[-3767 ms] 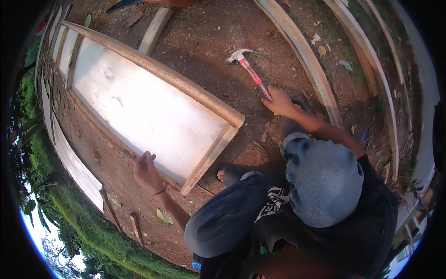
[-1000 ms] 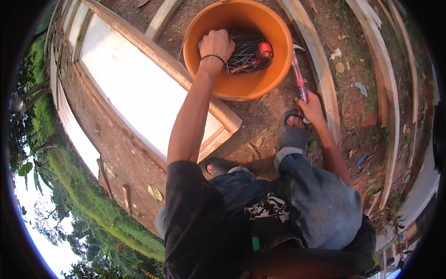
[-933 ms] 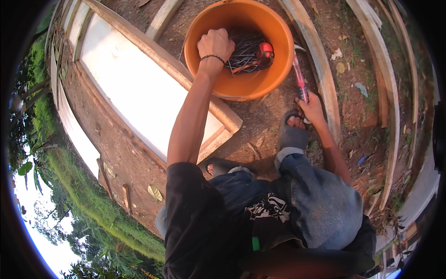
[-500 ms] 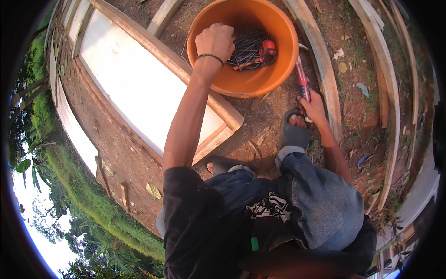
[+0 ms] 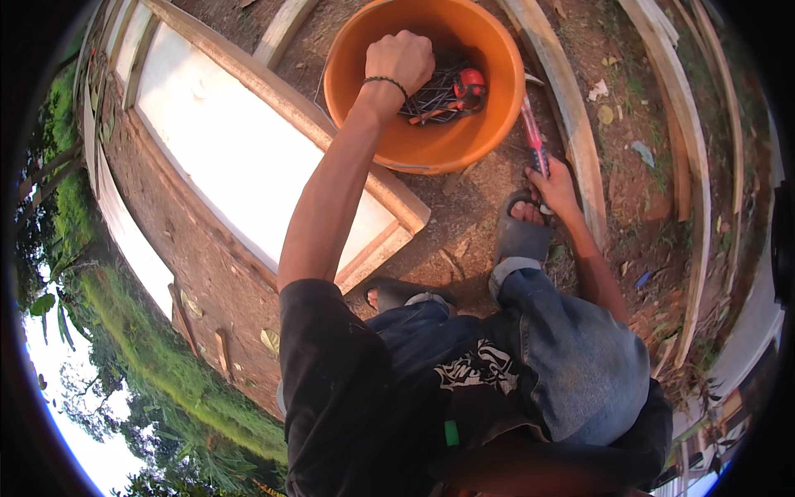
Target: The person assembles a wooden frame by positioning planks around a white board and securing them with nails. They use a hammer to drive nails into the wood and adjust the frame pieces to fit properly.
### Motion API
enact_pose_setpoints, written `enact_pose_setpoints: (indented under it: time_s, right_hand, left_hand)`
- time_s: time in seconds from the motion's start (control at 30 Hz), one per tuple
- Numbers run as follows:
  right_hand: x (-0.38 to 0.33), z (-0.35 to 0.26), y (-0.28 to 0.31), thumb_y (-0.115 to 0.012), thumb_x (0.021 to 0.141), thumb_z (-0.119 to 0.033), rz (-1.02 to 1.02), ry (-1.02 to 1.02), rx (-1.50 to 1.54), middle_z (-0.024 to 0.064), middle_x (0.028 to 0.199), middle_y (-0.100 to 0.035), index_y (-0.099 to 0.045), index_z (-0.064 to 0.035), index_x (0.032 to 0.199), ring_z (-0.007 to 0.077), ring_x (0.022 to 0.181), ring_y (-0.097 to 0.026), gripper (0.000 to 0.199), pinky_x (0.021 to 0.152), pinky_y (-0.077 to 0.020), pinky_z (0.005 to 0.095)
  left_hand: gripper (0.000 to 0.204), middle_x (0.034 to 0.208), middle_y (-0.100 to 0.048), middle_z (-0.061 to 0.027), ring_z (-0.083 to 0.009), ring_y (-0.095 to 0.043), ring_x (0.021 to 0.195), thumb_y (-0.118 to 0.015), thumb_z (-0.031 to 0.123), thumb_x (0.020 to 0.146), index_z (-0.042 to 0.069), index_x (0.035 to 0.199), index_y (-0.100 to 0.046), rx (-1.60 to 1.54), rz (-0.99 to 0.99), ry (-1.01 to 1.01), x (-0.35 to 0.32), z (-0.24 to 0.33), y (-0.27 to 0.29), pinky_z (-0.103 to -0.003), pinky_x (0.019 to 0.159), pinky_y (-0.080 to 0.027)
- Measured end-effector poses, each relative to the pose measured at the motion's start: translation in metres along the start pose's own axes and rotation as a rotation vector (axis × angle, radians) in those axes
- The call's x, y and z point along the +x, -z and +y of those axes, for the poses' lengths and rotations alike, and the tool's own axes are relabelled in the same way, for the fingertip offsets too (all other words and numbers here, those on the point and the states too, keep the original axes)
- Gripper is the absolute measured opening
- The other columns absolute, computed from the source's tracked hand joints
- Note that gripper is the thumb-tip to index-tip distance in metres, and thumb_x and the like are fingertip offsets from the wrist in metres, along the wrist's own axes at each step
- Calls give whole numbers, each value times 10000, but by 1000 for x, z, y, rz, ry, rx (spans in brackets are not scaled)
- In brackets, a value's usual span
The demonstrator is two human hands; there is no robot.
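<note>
My left hand (image 5: 400, 63) is over the orange bucket (image 5: 500, 124), its fingers curled closed and turned down out of sight. What they hold, if anything, is hidden. Inside the bucket lie a heap of long dark nails (image 5: 428, 106), a red and black tape measure (image 5: 469, 86) and an orange-handled tool (image 5: 434, 115). To the right of the bucket, low beside my foot, my right hand (image 5: 556, 189) is wrapped round the red and dark handle of a hammer (image 5: 532, 126). Its pale metal head points away from me, near the bucket's right side.
A wooden frame with a white panel (image 5: 240, 141) lies on the left, its near corner close to the bucket. Long timber pieces (image 5: 571, 108) run along the right side. My sandalled foot (image 5: 523, 232) rests on the dirt ground, with dry leaves and scraps around.
My left hand has shifted right and slightly farther out over the bucket, still closed. My right hand keeps its hold on the hammer, almost unmoved.
</note>
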State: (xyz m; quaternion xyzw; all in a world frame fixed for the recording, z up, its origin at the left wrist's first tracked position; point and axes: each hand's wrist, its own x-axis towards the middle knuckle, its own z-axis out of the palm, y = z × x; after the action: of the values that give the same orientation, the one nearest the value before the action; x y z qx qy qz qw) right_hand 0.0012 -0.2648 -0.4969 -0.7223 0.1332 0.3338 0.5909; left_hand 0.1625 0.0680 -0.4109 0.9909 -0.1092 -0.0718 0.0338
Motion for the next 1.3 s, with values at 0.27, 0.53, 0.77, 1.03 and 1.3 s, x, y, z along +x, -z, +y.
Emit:
enact_pose_setpoints:
  time_s: [0.27,0.53,0.77,1.03,1.3]
  right_hand:
    - [-2,-8,-3,-661,942,-71,2,20,3,17,655,-585,-591,-20,993,98,496,-560,100,460,-451,279]
    - [0,-2,-2,-669,939,-81,11,14,22,12,653,-582,-590,-27,989,90,486,-555,108,454,-447,276]
    - [-1,-6,-5,-674,940,-84,12,19,20,5,646,-580,-591,-28,994,90,468,-553,114,443,-438,271]
    - [0,-6,-4,-678,945,-95,16,-13,16,7,655,-586,-586,-37,973,91,471,-552,112,442,-436,264]
    - [2,6,-2,-674,943,-100,5,39,22,12,660,-591,-595,-35,958,95,483,-557,103,452,-443,273]
  left_hand:
    - [258,888,-741,-151,-388,-729,798,-639,253,933,50,826,-758,-34,126,37,-15,-13,3,-482,684,-602]
    - [238,843,-732,-184,-401,-729,785,-688,251,907,41,822,-762,-91,46,137,-39,-5,47,-475,679,-604]
    - [214,827,-727,-208,-407,-733,794,-678,228,900,52,826,-773,-121,-81,83,-52,8,32,-479,679,-605]
    - [230,832,-722,-188,-406,-717,769,-663,219,925,45,798,-744,-106,-14,61,-41,-6,2,-496,695,-597]
    - [219,883,-727,-159,-396,-725,782,-604,150,900,33,776,-742,-59,145,5,-29,-21,-8,-476,664,-602]
